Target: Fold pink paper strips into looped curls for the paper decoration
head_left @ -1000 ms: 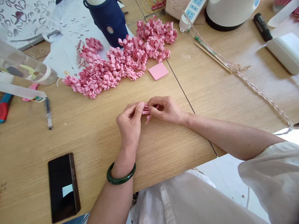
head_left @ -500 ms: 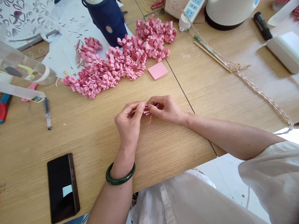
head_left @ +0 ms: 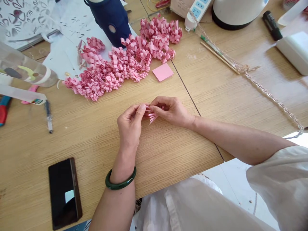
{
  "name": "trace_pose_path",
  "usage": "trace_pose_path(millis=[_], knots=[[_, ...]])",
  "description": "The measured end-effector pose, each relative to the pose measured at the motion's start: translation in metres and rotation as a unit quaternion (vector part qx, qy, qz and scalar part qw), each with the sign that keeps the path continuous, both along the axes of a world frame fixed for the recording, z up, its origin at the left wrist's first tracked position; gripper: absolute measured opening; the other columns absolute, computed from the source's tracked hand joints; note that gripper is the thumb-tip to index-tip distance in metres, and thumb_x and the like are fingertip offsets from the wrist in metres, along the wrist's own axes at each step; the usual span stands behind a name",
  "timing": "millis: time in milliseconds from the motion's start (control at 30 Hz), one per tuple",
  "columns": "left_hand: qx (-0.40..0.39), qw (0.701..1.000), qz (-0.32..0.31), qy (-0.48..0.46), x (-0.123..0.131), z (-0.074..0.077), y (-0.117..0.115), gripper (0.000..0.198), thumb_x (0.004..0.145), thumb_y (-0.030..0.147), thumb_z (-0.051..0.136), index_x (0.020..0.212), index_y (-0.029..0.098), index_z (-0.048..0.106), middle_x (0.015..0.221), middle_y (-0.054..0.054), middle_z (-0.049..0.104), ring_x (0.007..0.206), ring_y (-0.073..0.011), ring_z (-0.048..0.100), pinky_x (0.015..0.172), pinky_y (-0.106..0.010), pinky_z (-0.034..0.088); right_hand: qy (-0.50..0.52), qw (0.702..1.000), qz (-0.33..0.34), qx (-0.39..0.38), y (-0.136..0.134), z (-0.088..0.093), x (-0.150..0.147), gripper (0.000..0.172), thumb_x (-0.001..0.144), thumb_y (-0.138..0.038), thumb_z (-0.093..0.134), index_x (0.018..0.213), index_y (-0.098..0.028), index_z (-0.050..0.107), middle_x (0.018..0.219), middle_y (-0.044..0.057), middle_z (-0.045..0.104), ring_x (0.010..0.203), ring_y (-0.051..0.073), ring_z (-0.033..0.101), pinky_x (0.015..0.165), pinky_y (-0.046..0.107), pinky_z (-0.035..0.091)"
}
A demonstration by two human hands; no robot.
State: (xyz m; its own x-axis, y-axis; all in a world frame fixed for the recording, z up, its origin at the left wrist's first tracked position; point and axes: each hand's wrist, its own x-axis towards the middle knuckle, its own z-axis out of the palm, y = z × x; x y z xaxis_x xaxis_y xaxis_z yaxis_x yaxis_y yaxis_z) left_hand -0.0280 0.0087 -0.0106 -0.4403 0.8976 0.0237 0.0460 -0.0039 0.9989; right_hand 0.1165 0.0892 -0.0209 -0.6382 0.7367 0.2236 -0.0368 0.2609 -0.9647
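Observation:
My left hand and my right hand meet over the middle of the wooden table. Between their fingertips they pinch a small pink fringed paper piece, its cut strips pointing down and to the right. A green bangle circles my left wrist. Beyond the hands lies a flat pink paper square. Farther back spreads a long heap of curled pink paper flowers.
A black phone lies near the front left edge. A dark blue bottle stands behind the heap. A power strip, a white appliance, wooden sticks, a twisted clear cord and a pen surround the area.
Both hands have shifted slightly up and left while working the fringed piece. Its strips now fan out lower right of the fingertips. Nothing else moved.

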Motion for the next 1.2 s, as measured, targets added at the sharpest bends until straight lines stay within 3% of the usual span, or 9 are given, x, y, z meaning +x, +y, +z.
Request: trace_pose_path(millis=[167,600,1200], knots=[[-0.019,0.999,-0.031,-0.033,-0.0038,0.0043,-0.0003,0.022,0.086,0.042,0.074,0.084,0.021,0.078,0.088,-0.004,0.077,0.082,-0.0158,0.072,0.077,-0.027,0.060,-0.004,1.000,-0.002,0.000,0.0013,-0.0003,-0.0005,0.028,0.094,-0.040,0.061,0.084,-0.014,0.065,0.077,0.001,0.066,0.070,0.010,0.056,0.064,0.023,0.045],[-0.006,0.999,-0.015,-0.030,-0.0026,0.0000,0.0004,0.014,0.084,0.035,0.078,0.082,0.022,0.081,0.087,-0.002,0.079,0.083,-0.0155,0.073,0.081,-0.027,0.060,-0.011,1.000,-0.003,0.006,0.0011,0.0000,0.0001,0.024,0.093,-0.034,0.062,0.083,-0.013,0.067,0.076,0.002,0.067,0.067,0.010,0.055,0.062,0.023,0.042],[0.048,0.990,0.043,0.123,0.0013,-0.0027,0.0004,0.009,0.085,0.030,0.077,0.084,0.021,0.078,0.082,0.000,0.077,0.076,-0.0123,0.070,0.075,-0.024,0.057,-0.022,1.000,0.005,0.008,0.0015,0.0009,0.0007,0.024,0.093,-0.034,0.061,0.088,-0.011,0.068,0.078,0.003,0.069,0.067,0.010,0.055,0.063,0.023,0.042]])
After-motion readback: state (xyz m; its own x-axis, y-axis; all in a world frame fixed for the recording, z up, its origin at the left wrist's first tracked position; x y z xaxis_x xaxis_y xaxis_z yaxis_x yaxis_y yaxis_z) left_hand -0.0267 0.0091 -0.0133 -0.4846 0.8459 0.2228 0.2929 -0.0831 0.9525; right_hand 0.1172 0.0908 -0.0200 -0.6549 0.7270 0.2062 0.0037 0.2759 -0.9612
